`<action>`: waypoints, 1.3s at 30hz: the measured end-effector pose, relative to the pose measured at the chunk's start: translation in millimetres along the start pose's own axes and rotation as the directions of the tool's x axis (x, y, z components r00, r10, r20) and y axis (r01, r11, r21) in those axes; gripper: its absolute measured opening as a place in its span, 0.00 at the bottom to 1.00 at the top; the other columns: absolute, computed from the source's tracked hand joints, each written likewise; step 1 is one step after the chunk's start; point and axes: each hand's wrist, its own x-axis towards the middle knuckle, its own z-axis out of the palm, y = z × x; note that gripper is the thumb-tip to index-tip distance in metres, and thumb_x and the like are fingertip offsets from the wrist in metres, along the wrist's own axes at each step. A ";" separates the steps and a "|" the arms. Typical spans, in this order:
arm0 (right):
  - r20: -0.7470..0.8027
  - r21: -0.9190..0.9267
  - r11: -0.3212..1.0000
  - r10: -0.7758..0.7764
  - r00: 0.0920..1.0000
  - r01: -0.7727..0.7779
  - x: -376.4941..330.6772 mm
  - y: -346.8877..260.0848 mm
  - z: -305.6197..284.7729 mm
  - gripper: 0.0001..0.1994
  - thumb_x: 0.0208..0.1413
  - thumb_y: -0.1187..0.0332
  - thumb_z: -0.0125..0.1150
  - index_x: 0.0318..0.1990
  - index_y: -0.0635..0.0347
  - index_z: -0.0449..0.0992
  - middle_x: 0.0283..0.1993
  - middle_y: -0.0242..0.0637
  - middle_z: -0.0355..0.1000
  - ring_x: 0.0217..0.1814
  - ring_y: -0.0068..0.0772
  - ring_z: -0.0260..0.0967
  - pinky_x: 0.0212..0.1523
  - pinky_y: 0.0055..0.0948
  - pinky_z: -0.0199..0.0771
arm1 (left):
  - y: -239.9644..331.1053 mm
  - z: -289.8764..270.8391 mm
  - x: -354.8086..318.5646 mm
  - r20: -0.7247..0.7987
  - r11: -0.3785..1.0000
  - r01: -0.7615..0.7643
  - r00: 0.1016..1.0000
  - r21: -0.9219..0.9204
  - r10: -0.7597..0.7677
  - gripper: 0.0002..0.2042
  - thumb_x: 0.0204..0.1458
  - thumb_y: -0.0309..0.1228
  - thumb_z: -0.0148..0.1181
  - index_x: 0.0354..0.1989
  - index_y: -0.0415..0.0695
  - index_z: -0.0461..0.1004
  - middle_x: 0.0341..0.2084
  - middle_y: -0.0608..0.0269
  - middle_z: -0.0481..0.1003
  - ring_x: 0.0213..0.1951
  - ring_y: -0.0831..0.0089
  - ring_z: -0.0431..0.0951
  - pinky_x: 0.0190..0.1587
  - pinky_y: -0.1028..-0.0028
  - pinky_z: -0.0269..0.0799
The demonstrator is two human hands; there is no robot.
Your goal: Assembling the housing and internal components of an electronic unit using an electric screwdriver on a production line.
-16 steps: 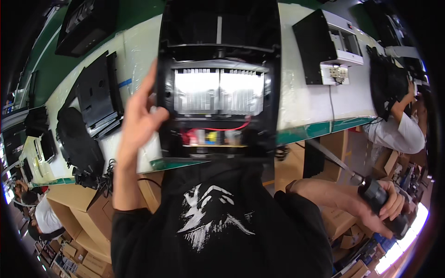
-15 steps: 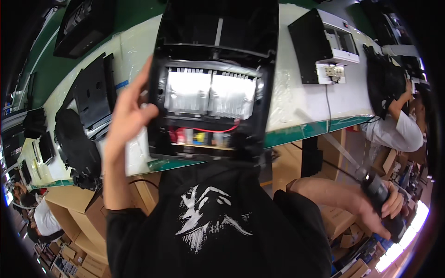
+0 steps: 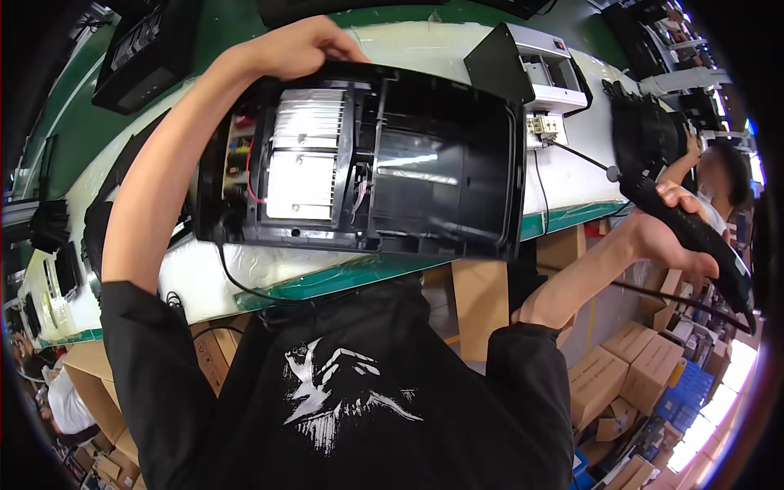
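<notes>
A black rectangular housing [image 3: 445,184] lies crosswise in front of me over the table. In its left part sit silver finned metal blocks [image 3: 302,184], with a red wire [image 3: 250,175] beside them. My left hand [image 3: 298,49] is closed on the housing's far edge, its fingertips hidden behind the rim. Off to the right, my right hand [image 3: 678,224] is wrapped around a long black corded electric screwdriver [image 3: 694,233]. The tool's thin shaft points up and left, its tip near a small terminal block [image 3: 545,128] on the table, well apart from the housing.
A grey-white and black box [image 3: 551,77] stands beyond the housing on the white table mat [image 3: 400,41]. The table's green edge [image 3: 327,286] runs in front of me. Cardboard boxes [image 3: 608,380] stand at lower right. A co-worker [image 3: 723,175] is at the far right.
The housing has turned from upright to crosswise, its finned part now at the left. My left hand has moved from its left side to its far edge. My right hand has raised the screwdriver.
</notes>
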 end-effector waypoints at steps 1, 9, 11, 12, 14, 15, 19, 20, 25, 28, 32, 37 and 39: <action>-0.049 0.116 0.993 0.042 0.998 -0.037 -1.0 4.9 5.2 0.43 0.42 0.22 0.28 0.23 0.61 0.67 0.19 0.39 0.64 0.17 0.33 0.61 0.22 0.31 0.65 | 1.4 3.1 9.9 0.025 0.999 -0.047 0.999 0.000 0.047 0.27 0.30 0.08 0.38 0.40 0.34 0.76 0.34 0.57 0.78 0.40 0.72 0.77 0.42 0.77 0.71; 0.310 0.018 0.899 0.411 0.858 -0.437 51.0 42.7 52.3 0.37 0.49 0.31 0.40 0.30 0.65 0.66 0.23 0.38 0.63 0.20 0.33 0.58 0.27 0.30 0.60 | 50.3 17.9 88.9 0.353 0.976 0.099 0.921 0.196 -0.164 0.21 0.38 0.11 0.41 0.38 0.37 0.78 0.32 0.56 0.79 0.37 0.70 0.77 0.43 0.74 0.71; 0.328 -0.082 0.896 0.438 0.837 -0.436 65.6 63.2 79.4 0.32 0.53 0.38 0.40 0.29 0.67 0.66 0.22 0.40 0.63 0.20 0.34 0.59 0.26 0.31 0.60 | 51.5 33.8 99.3 0.388 0.960 -0.021 0.917 0.278 -0.092 0.21 0.38 0.11 0.41 0.36 0.39 0.79 0.31 0.58 0.79 0.35 0.71 0.78 0.41 0.74 0.71; 0.331 -0.117 0.901 0.433 0.839 -0.418 72.2 71.9 86.5 0.30 0.55 0.42 0.40 0.28 0.67 0.66 0.21 0.40 0.63 0.19 0.35 0.59 0.26 0.32 0.61 | 65.0 45.6 96.1 0.324 0.922 -0.139 0.946 0.362 0.016 0.19 0.39 0.13 0.44 0.34 0.43 0.79 0.29 0.58 0.79 0.33 0.68 0.78 0.39 0.72 0.71; 0.273 -0.182 0.890 0.455 0.848 -0.419 74.4 86.2 99.2 0.27 0.58 0.47 0.41 0.26 0.68 0.67 0.20 0.42 0.65 0.19 0.35 0.61 0.24 0.32 0.63 | 94.5 69.0 83.4 0.243 0.858 -0.062 0.967 0.510 -0.075 0.16 0.39 0.16 0.48 0.32 0.45 0.79 0.24 0.59 0.78 0.31 0.65 0.78 0.36 0.69 0.72; 0.313 -0.233 0.886 0.458 0.832 -0.400 76.2 92.4 100.3 0.26 0.59 0.49 0.41 0.24 0.67 0.67 0.20 0.41 0.65 0.18 0.33 0.62 0.22 0.29 0.63 | 92.6 84.6 72.4 0.143 0.765 -0.161 0.986 0.623 0.091 0.16 0.38 0.16 0.49 0.33 0.46 0.79 0.25 0.60 0.78 0.34 0.64 0.77 0.39 0.68 0.71; 0.285 -0.282 0.862 0.494 0.822 -0.421 62.6 81.9 110.9 0.26 0.59 0.49 0.41 0.24 0.67 0.67 0.19 0.40 0.65 0.18 0.31 0.62 0.21 0.27 0.62 | 115.3 130.8 -16.3 -0.283 0.810 -0.229 0.857 0.539 0.431 0.21 0.35 0.16 0.54 0.42 0.47 0.75 0.41 0.59 0.73 0.51 0.63 0.68 0.55 0.62 0.61; 0.276 -0.311 0.861 0.488 0.828 -0.403 49.9 73.6 114.2 0.25 0.59 0.49 0.41 0.26 0.67 0.67 0.20 0.39 0.65 0.17 0.31 0.61 0.20 0.27 0.62 | 121.6 135.0 -43.8 -0.377 0.877 -0.170 0.854 0.449 0.358 0.24 0.36 0.15 0.54 0.46 0.47 0.73 0.48 0.57 0.70 0.57 0.61 0.63 0.59 0.61 0.56; 0.356 -0.001 0.811 0.547 0.758 -0.585 38.2 21.0 71.5 0.28 0.55 0.39 0.39 0.44 0.58 0.63 0.24 0.37 0.63 0.19 0.31 0.59 0.23 0.30 0.61 | 109.2 181.2 -106.2 -0.802 0.951 0.298 0.586 0.079 -0.117 0.35 0.34 0.18 0.56 0.59 0.44 0.59 0.62 0.46 0.49 0.65 0.50 0.47 0.64 0.59 0.44; 0.630 0.195 0.836 0.294 0.719 -0.513 69.6 -27.3 46.7 0.30 0.40 0.37 0.54 0.30 0.60 0.64 0.27 0.32 0.63 0.25 0.25 0.58 0.30 0.26 0.57 | 107.4 198.7 -107.9 -0.811 0.961 0.222 0.525 -0.162 -0.258 0.39 0.33 0.14 0.50 0.62 0.41 0.53 0.65 0.44 0.38 0.67 0.48 0.39 0.65 0.58 0.39; 0.430 0.342 0.920 0.030 0.902 -0.194 64.6 -99.5 60.6 0.26 0.38 0.44 0.65 0.22 0.56 0.61 0.23 0.26 0.61 0.17 0.16 0.58 0.20 0.12 0.58 | 87.3 203.9 -117.1 -0.838 0.972 0.075 0.495 -0.221 -0.229 0.36 0.28 0.10 0.41 0.56 0.39 0.60 0.65 0.43 0.42 0.67 0.50 0.40 0.66 0.62 0.37; 0.445 0.613 0.717 0.035 0.895 -0.333 28.8 -102.0 94.7 0.25 0.36 0.50 0.70 0.21 0.54 0.59 0.23 0.24 0.59 0.15 0.13 0.56 0.19 0.11 0.56 | 80.6 198.0 -123.7 -0.853 0.937 -0.018 0.419 -0.350 -0.310 0.29 0.26 0.10 0.39 0.46 0.38 0.65 0.64 0.40 0.45 0.67 0.53 0.43 0.65 0.64 0.37; 0.427 0.605 0.729 0.042 0.903 -0.321 21.1 -102.2 102.5 0.25 0.37 0.49 0.69 0.20 0.54 0.58 0.22 0.24 0.59 0.15 0.14 0.55 0.18 0.11 0.54 | 78.8 199.1 -125.6 -0.856 0.941 -0.021 0.424 -0.337 -0.296 0.30 0.26 0.10 0.39 0.46 0.38 0.65 0.64 0.39 0.45 0.67 0.53 0.43 0.65 0.64 0.37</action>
